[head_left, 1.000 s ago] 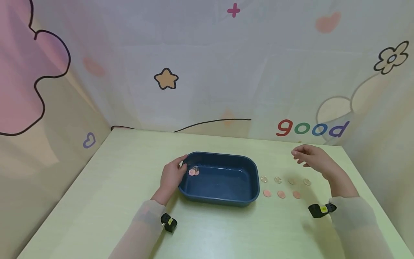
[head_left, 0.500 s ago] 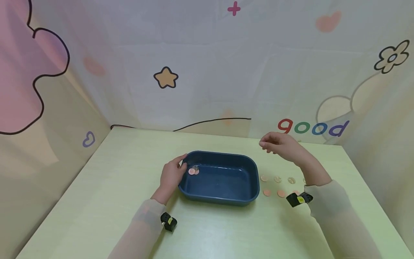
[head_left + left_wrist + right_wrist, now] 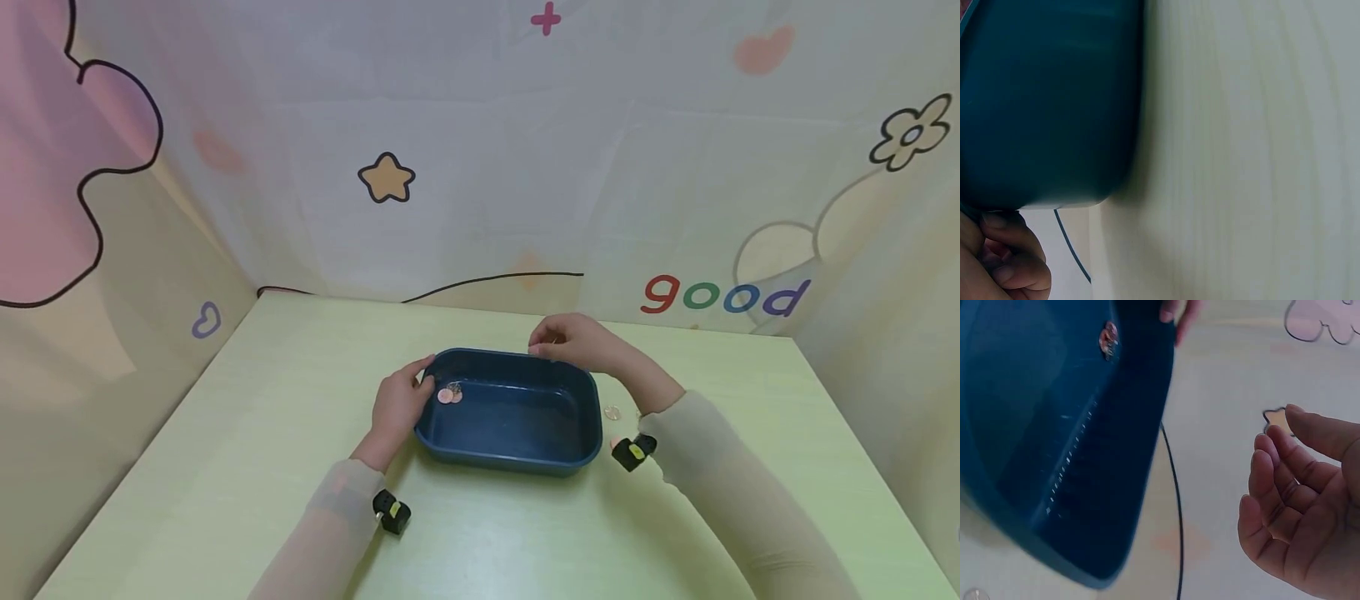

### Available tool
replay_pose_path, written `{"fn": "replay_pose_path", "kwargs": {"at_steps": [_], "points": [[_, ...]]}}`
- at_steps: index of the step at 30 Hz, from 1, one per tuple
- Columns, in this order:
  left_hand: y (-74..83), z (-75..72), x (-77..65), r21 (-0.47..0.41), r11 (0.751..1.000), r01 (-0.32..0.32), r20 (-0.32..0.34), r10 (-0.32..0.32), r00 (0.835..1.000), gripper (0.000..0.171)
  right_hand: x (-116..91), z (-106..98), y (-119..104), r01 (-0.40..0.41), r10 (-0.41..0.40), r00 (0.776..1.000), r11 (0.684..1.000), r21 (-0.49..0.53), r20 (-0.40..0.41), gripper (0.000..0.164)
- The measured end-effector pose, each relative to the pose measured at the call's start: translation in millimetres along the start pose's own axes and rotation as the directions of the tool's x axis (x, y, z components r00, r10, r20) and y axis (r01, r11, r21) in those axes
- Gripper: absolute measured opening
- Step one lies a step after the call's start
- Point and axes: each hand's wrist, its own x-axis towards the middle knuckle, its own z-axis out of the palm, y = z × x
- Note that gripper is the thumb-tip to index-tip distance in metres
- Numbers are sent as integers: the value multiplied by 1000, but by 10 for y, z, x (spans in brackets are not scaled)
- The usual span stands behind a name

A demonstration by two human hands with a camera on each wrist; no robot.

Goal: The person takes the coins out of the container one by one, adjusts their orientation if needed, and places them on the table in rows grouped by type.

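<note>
Your left hand (image 3: 397, 408) has the blue plastic bin (image 3: 502, 462) by its left end wall, thumb over the rim, fingers pinching that wall; likely there to stop the bin sliding. Bin sits flat on the tabletop (image 3: 300, 375), long side facing you, so the whole floor is easy to reach. A small cluster of coins (image 3: 446, 396), copper and silvery, overlaps inside at the left end, right by your left thumb; exact count unclear. Your right hand (image 3: 581, 343) hangs at the far rim, toward the right corner, fingers loosely curled with the thumb near the index; no coin shows between them, but can't tell if one is hidden. A loose coin (image 3: 612, 412) lies just outside the bin's right end, with others partly hidden by your right wrist camera (image 3: 633, 452) and sleeve; that side probably suits your right arm, leaving the left free to brace.
</note>
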Motion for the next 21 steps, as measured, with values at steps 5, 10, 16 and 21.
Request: {"fn": "replay_pose_path", "kwargs": {"at_steps": [5, 10, 16, 21], "points": [[10, -5, 6, 4, 1000, 10, 4, -10, 1000, 42, 209, 151, -42, 47, -49, 994, 999, 14, 98, 25], [8, -3, 3, 4, 1000, 3, 3, -3, 1000, 42, 394, 289, -83, 68, -69, 986, 998, 12, 150, 24], [9, -5, 4, 12, 1000, 8, 5, -8, 1000, 42, 638, 468, -123, 105, -92, 969, 994, -44, 229, 24], [10, -5, 19, 17, 1000, 1, 4, -1, 1000, 43, 806, 635, -128, 140, -118, 956, 988, -63, 270, 24]]}}
